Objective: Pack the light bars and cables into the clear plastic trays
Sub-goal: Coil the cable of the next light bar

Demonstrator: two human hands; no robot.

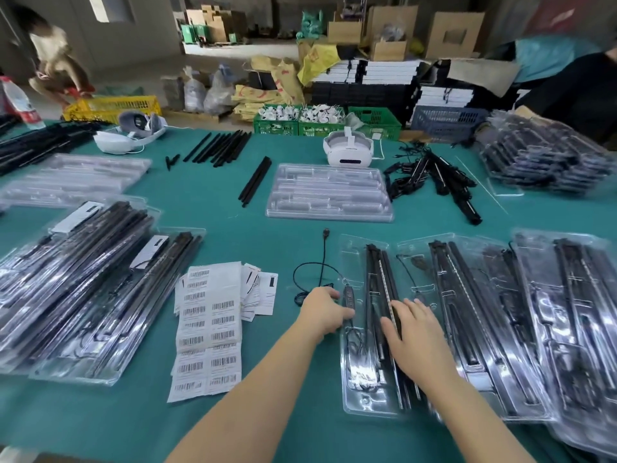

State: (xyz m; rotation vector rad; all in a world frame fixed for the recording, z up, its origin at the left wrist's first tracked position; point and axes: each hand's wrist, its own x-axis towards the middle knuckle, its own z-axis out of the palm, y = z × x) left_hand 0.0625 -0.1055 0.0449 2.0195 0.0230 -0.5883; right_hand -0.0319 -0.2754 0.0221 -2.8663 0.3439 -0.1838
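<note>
Currently left hand [322, 309] pinches the cable [322, 262] controller; right hand [412, 329] presses light bars [384, 295] flat (empty trays [329, 192] remain).

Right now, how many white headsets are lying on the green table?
2. One headset lies behind the empty clear tray at the middle; another headset lies at the far left, near the yellow crate. Others may be hidden.
</note>
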